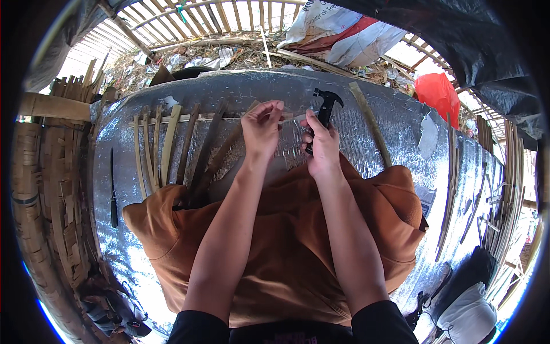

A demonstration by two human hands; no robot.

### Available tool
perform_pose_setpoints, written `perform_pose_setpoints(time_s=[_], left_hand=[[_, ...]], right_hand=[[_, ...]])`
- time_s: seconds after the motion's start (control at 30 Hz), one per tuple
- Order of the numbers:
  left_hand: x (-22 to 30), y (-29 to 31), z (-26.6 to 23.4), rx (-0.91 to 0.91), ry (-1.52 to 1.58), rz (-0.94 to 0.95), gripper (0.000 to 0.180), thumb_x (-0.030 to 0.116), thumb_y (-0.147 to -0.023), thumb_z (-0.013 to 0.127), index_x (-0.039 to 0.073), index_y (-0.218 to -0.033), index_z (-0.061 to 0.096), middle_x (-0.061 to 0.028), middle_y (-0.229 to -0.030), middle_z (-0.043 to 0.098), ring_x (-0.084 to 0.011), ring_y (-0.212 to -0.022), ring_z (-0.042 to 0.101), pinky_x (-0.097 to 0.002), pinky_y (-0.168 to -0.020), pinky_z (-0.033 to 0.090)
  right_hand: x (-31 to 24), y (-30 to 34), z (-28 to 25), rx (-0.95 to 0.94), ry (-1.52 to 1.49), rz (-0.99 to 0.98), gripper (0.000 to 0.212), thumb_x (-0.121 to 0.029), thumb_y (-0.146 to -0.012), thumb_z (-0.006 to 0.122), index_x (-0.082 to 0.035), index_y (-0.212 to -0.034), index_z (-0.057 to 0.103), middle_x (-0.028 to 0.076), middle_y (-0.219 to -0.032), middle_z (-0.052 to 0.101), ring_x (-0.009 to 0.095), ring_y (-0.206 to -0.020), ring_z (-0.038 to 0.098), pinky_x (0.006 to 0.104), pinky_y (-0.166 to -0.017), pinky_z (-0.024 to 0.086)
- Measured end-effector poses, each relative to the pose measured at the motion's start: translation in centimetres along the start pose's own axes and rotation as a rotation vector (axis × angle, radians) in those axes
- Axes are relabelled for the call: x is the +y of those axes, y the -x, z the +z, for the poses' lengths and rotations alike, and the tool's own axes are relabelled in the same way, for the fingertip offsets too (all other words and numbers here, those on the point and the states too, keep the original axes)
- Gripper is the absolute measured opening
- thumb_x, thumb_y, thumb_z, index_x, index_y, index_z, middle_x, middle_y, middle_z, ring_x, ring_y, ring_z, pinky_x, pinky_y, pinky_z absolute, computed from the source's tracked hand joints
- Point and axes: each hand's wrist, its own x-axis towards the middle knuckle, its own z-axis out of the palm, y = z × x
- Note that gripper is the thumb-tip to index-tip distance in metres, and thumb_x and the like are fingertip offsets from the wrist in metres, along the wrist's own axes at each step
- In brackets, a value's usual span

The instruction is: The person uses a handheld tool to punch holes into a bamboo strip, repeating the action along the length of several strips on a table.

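Note:
My right hand point(322, 143) is wrapped round the handle of a small black claw hammer point(326, 103), its head pointing away from me. To its left, my left hand point(262, 127) is raised with thumb and fingertips pinched together; what they hold, if anything, is too small to make out. A pale, thin sliver shows between the two hands, and I cannot tell what it is. Beyond and left of my left hand, several bamboo slats point(169, 143) lie side by side across a thin bamboo crosspiece point(201, 117). Brown cloth point(286, 229) covers my lap.
Silver foil sheeting point(275, 86) lies under everything. A dark-handled knife point(113, 195) rests at the left, a single slat point(369, 123) at the right. Bamboo bundles point(60, 195) line the left side. A red plastic bag point(438, 94) is at the far right, with bamboo strips point(452, 189) nearer.

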Motion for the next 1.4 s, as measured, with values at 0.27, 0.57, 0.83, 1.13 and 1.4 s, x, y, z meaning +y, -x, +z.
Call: perform_pose_setpoints(time_s=[0.27,0.57,0.83,1.13,1.4], left_hand=[[-3.1,-2.4,-2.2,-0.008,-0.620,0.467,0.015,0.013,-0.091,0.076,0.000,-0.098,0.077,-0.0119,-0.080,0.075,-0.0156,-0.071,0.071,-0.0323,-0.066,0.053],[-2.6,-2.2,-1.4,-0.016,-0.563,0.209,0.025,0.020,-0.094,0.075,-0.004,-0.099,0.077,-0.0088,-0.063,0.069,-0.0121,-0.052,0.065,-0.0302,-0.049,0.047],[-2.9,-2.5,-1.9,-0.049,-0.534,0.217,0.022,0.021,-0.092,0.074,0.000,-0.096,0.078,-0.0112,-0.064,0.070,-0.0169,-0.053,0.069,-0.0326,-0.053,0.051],[-3.3,-2.4,-2.1,-0.074,-0.532,0.290,0.021,0.015,-0.093,0.075,-0.004,-0.099,0.076,-0.0110,-0.078,0.073,-0.0144,-0.054,0.067,-0.0310,-0.052,0.050],[-3.6,-2.5,-2.1,-0.059,-0.572,0.332,0.020,0.015,-0.093,0.075,-0.004,-0.100,0.075,-0.0103,-0.078,0.073,-0.0144,-0.055,0.067,-0.0309,-0.052,0.050]], right_hand=[[-0.4,0.0,-0.2,0.024,-0.031,-0.005,0.031,-0.032,-0.092,0.079,-0.013,-0.092,0.053,-0.004,-0.074,0.053,0.005,-0.053,0.049,0.0254,-0.045,0.041],[-0.4,0.1,0.1,-0.010,0.011,-0.021,0.030,-0.032,-0.092,0.079,-0.012,-0.094,0.055,-0.005,-0.073,0.053,0.005,-0.052,0.049,0.0251,-0.044,0.040],[-0.5,0.4,0.2,0.008,0.019,0.013,0.029,-0.030,-0.091,0.079,-0.015,-0.095,0.054,-0.006,-0.074,0.054,0.004,-0.055,0.048,0.0252,-0.047,0.037],[0.0,-0.2,-0.1,0.013,0.015,-0.005,0.030,-0.031,-0.092,0.078,-0.011,-0.094,0.055,-0.004,-0.071,0.051,0.006,-0.051,0.049,0.0264,-0.043,0.040],[-0.2,0.1,0.1,0.015,0.027,-0.011,0.030,-0.030,-0.092,0.078,-0.010,-0.094,0.056,-0.004,-0.071,0.051,0.007,-0.052,0.050,0.0267,-0.043,0.040]])
